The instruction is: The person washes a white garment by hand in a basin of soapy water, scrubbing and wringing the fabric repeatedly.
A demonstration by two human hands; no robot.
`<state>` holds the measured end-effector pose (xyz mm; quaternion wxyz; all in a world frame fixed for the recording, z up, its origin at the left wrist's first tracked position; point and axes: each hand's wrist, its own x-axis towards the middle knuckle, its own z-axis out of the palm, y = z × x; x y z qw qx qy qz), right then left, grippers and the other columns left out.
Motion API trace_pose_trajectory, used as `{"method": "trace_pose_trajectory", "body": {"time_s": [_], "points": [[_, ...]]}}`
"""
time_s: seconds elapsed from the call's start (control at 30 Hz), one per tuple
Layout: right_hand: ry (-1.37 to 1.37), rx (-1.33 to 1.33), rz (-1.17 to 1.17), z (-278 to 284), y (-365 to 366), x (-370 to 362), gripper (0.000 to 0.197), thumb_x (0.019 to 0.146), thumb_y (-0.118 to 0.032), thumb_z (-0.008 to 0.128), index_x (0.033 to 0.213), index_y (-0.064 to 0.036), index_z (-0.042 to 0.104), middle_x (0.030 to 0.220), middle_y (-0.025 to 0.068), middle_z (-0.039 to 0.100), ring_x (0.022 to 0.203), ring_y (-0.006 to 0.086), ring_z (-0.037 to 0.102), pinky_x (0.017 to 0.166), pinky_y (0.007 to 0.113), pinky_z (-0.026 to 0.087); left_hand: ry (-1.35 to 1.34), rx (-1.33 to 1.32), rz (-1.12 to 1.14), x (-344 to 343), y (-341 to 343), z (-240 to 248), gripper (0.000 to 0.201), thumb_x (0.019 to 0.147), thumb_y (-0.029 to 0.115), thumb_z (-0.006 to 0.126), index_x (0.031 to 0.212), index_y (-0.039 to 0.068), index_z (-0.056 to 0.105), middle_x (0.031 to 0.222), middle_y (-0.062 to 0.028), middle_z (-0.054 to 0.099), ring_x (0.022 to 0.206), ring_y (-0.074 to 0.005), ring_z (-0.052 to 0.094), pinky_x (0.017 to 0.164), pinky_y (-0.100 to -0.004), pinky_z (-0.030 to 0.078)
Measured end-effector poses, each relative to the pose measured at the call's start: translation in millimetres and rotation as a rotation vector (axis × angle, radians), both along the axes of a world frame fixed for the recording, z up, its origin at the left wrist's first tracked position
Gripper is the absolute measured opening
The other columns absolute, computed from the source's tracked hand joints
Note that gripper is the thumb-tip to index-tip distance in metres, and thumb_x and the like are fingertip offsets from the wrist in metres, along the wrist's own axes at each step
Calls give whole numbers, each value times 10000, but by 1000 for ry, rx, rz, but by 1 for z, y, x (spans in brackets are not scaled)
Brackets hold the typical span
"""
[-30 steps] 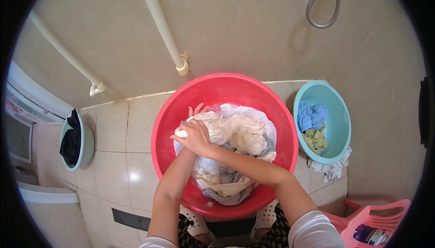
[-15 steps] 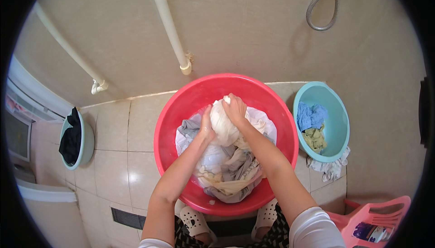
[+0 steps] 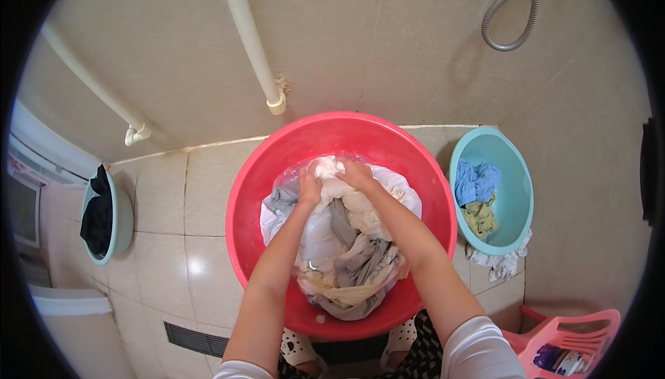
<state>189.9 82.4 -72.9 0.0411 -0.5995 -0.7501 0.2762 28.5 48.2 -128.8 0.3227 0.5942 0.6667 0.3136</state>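
A large red basin [image 3: 242, 240] stands on the floor before me, with wet laundry in water inside it. At the far side of the heap my left hand [image 3: 309, 186] and my right hand [image 3: 355, 174] grip a white cloth [image 3: 330, 169] from either side, low against the other clothes. Some of the fingertips are hidden in its folds. Nearer me lie a grey garment [image 3: 364, 260] and a cream-yellow cloth [image 3: 346, 294], with more white and grey fabric around them.
Right of the basin, a light blue tub [image 3: 509, 206] holds blue and olive cloths, a white cloth [image 3: 506, 265] beside it. Black clothing [image 3: 98, 219] hangs over a tub at left. A pink plastic chair [image 3: 589, 323] stands lower right. Pipes [image 3: 253, 39] and a shower hose [image 3: 512, 43] line the wall.
My hands have lowered the bunched white cloth into the basin's heap, where it now lies flatter. More of the grey and white fabric shows. The view has shifted slightly.
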Motion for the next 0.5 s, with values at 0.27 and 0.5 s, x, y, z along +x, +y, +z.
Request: {"method": "trace_pose_trajectory", "body": {"time_s": [0.27,0.5], "points": [[196,307,-326,18,-30,-60,358,764,-334,594,987,-54,570,798,155,628,728,351,603,639,425,474,-1374,-262,192,-8,12,5,381,847,308,452,1104,37,530,1013,-129,567,936,-261,553,875,-376,421],[577,690,13,81,-111,-124,321,642,-377,691,728,-82,599,742,91,612,744,261,561,691,374,394,-1682,-374,-2,-19,0,42,462,862,504,370,961,93,557,1057,-76,555,1049,-214,476,959,-419,311]]}}
